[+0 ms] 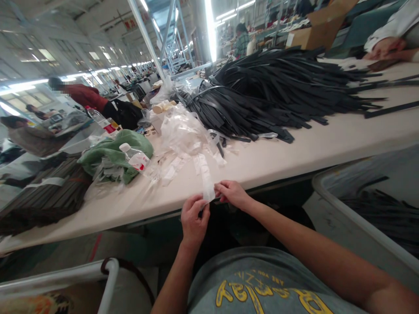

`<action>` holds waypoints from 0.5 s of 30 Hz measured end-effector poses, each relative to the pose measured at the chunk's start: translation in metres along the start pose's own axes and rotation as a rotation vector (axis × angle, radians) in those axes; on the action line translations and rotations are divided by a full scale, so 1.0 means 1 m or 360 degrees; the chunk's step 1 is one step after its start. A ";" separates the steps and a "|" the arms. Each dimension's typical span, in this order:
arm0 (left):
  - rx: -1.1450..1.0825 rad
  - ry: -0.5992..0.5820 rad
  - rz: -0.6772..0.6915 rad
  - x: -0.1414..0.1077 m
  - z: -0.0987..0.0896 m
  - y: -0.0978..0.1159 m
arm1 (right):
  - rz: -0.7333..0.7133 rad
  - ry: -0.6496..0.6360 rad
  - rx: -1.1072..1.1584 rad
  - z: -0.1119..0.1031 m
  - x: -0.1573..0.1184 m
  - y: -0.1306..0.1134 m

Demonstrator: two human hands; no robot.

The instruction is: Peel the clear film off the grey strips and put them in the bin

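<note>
A translucent white strip (207,178) hangs over the near edge of the pale table (252,168). Its lower end is pinched on the left by my left hand (194,218) and on the right by my right hand (231,193). Beyond the strip lies a heap of crumpled clear plastic (183,131) with more white strips. Behind it, large bundles of flat black strips (262,96) spread to the right, one bundle tied with a band.
To the left are a green cloth (108,152), a plastic bottle (135,158) and a stack of dark strips (46,192). Bins stand below at left (109,288) and right (360,222). Another person's hands (389,49) rest at the table's far right.
</note>
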State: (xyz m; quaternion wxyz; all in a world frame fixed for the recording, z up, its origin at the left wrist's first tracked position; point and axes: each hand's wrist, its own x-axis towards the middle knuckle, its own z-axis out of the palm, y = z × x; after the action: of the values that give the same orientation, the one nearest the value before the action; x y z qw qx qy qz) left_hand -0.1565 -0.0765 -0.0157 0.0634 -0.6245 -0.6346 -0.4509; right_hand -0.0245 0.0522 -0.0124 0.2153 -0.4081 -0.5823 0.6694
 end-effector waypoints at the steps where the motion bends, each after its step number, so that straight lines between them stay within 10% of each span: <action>1: 0.0027 -0.0002 0.0027 0.000 0.001 -0.001 | 0.0012 -0.0042 -0.0026 -0.002 -0.001 0.000; 8: 0.0180 -0.0189 0.0158 0.000 0.005 -0.009 | -0.0103 -0.0168 -0.0146 -0.009 -0.011 -0.004; 15: 0.0077 -0.0178 -0.0312 0.009 -0.011 -0.009 | -0.0377 -0.0005 -0.0143 -0.028 -0.012 -0.013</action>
State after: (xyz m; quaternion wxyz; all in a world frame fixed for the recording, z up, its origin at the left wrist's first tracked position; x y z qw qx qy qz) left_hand -0.1713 -0.0758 -0.0079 -0.0015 -0.5820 -0.7057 -0.4041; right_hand 0.0026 0.0628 0.0040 0.2735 -0.3447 -0.6561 0.6131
